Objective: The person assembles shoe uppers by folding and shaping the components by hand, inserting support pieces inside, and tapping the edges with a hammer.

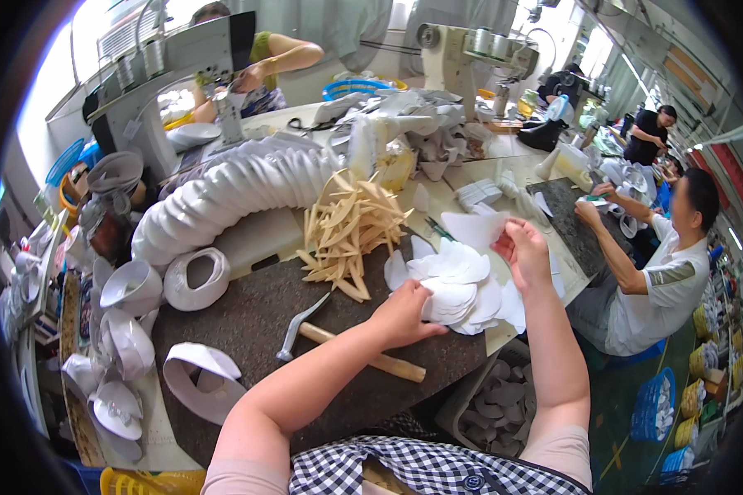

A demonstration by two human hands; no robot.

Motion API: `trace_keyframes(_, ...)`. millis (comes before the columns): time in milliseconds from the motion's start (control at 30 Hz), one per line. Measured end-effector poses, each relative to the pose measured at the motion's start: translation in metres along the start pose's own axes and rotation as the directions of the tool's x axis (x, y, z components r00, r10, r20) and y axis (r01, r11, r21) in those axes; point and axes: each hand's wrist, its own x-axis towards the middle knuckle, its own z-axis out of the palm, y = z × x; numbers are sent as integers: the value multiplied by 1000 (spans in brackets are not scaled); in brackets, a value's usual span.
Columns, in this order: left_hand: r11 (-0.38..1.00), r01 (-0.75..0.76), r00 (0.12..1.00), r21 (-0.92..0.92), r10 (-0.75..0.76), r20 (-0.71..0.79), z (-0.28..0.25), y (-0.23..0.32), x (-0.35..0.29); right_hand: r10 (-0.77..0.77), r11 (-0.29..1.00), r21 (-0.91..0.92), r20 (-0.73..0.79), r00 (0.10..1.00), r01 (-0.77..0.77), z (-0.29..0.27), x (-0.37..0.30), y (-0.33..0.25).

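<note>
My left hand point(404, 316) rests on the edge of a loose heap of white cut pieces point(458, 285) lying on the dark work mat point(248, 318). Its fingers press the nearest piece; whether it grips one I cannot tell. My right hand point(522, 252) is raised to the right of the heap and pinches a large white cut piece point(473, 227) by its edge. A hammer point(305, 326) with a wooden handle lies just left of my left hand. Behind the heap sits a pile of pale wooden sticks point(351, 231).
A long curved row of stacked white shoe parts point(231, 190) runs across the bench. Loose white uppers point(132, 346) lie at the left. Sewing machines point(165, 74) stand at the back with a person behind. Another person point(664, 264) sits at the right. A bin of grey pieces point(491, 404) is below the bench.
</note>
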Motion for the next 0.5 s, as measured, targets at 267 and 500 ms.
trace_keyframes(267, -11, -133, 912, -991, -393, -118, -16, 18, -100, 48, 972, 181, 474, 879, -150, 61, -129, 65)
trace_keyframes(500, -405, 174, 962, -898, -126, 243, -1, 15, -226, 121, 911, 103, 859, 498, -399, 133, -176, 113)
